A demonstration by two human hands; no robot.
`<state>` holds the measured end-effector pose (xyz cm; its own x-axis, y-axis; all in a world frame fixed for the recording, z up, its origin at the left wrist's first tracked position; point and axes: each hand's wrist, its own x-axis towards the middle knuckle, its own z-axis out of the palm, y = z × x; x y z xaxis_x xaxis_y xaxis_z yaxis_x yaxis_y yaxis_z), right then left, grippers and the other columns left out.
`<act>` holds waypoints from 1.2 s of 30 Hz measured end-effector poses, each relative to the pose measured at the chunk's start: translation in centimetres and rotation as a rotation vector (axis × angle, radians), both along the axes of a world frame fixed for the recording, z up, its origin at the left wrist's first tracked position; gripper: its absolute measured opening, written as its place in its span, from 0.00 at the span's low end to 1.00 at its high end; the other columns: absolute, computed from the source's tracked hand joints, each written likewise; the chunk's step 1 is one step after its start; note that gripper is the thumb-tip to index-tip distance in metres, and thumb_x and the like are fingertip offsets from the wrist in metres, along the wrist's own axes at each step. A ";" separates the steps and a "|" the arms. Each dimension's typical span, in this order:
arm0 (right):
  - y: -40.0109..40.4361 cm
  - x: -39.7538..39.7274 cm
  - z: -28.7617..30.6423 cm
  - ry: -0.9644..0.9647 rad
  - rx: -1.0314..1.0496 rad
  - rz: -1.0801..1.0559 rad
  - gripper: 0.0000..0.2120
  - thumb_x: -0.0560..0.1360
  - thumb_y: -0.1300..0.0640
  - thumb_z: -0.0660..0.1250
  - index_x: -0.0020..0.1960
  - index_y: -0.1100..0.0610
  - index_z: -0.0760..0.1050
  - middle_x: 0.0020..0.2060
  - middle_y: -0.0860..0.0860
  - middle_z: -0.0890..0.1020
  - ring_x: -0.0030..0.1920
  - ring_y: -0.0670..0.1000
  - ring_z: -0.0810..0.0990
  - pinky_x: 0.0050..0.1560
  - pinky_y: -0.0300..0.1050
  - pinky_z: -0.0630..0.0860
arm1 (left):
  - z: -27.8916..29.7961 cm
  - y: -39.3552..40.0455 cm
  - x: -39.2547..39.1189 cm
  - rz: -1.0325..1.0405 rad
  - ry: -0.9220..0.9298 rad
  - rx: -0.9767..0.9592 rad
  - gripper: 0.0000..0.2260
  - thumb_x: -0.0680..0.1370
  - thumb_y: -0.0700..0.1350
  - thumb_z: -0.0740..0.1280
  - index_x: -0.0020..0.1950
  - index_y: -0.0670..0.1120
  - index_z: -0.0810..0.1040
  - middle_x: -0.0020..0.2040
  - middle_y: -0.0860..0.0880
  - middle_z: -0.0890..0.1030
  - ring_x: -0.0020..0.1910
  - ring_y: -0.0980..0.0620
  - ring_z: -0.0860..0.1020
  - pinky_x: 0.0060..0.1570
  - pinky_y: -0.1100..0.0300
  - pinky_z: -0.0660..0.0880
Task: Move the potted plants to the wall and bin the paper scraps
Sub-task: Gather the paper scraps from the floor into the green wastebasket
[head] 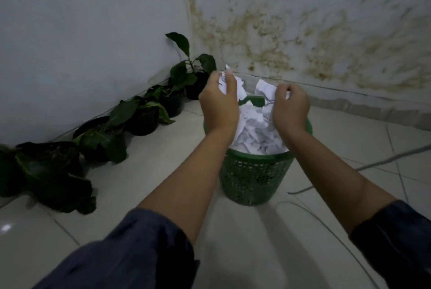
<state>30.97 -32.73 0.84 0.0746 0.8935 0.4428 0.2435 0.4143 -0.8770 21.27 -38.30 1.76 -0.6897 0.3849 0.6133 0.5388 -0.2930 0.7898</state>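
A green mesh bin (254,176) stands on the tiled floor near the room corner, heaped with white paper scraps (254,132). Both my hands hover over its mouth. My left hand (219,104) grips a crumpled scrap whose end pokes up past my fingers. My right hand (291,106) clutches another crumpled scrap (264,90) above the pile. Several potted plants in black pots (142,120) stand in a row against the left wall, from the corner (198,83) to the near left (51,162).
A grey cable (363,167) runs over the floor tiles right of the bin, with another strand curving toward the lower right. The stained right wall meets the left wall just behind the bin. Open floor lies between the plants and the bin.
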 end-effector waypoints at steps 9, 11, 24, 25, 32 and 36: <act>2.2 3.2 -2.6 -0.486 -0.039 -0.007 0.11 0.78 0.55 0.57 0.44 0.54 0.77 0.42 0.53 0.80 0.46 0.56 0.77 0.56 0.52 0.70 | -2.5 3.0 0.3 0.034 0.361 -0.440 0.17 0.80 0.53 0.59 0.50 0.43 0.81 0.61 0.43 0.73 0.60 0.45 0.71 0.61 0.53 0.66; 1.5 3.4 -3.0 -0.600 -0.029 -0.008 0.13 0.79 0.54 0.56 0.54 0.53 0.78 0.54 0.53 0.81 0.55 0.56 0.76 0.63 0.51 0.64 | -3.3 2.2 0.4 -0.051 0.473 -0.712 0.19 0.81 0.56 0.53 0.61 0.49 0.78 0.67 0.45 0.73 0.67 0.46 0.68 0.68 0.48 0.58; 1.9 3.9 -5.5 -0.432 -0.222 0.031 0.26 0.74 0.49 0.63 0.71 0.51 0.66 0.69 0.57 0.69 0.68 0.60 0.67 0.67 0.59 0.67 | -6.1 -4.1 -2.7 -0.311 0.151 -0.943 0.32 0.76 0.64 0.58 0.75 0.50 0.60 0.78 0.51 0.43 0.76 0.44 0.50 0.73 0.46 0.53; 1.6 3.8 -5.4 -0.414 -0.224 0.068 0.26 0.74 0.50 0.64 0.71 0.52 0.66 0.68 0.57 0.70 0.66 0.59 0.69 0.66 0.57 0.68 | -6.2 -4.8 -2.7 -0.335 0.083 -0.869 0.31 0.75 0.62 0.61 0.74 0.49 0.62 0.78 0.51 0.44 0.75 0.46 0.54 0.72 0.50 0.57; -2.7 2.5 -5.0 -0.431 -0.214 0.252 0.33 0.71 0.54 0.69 0.73 0.53 0.62 0.69 0.57 0.68 0.68 0.57 0.68 0.67 0.58 0.68 | -5.7 -10.8 -3.5 -0.206 0.057 -0.750 0.28 0.75 0.58 0.65 0.71 0.46 0.68 0.77 0.48 0.53 0.74 0.51 0.58 0.67 0.57 0.59; -6.6 2.5 -6.0 -0.466 -0.162 0.321 0.32 0.72 0.54 0.68 0.73 0.54 0.61 0.70 0.57 0.67 0.69 0.57 0.66 0.68 0.58 0.67 | -6.0 -15.4 -4.1 -0.190 0.053 -0.737 0.27 0.75 0.59 0.65 0.71 0.48 0.69 0.77 0.51 0.53 0.73 0.52 0.58 0.67 0.57 0.59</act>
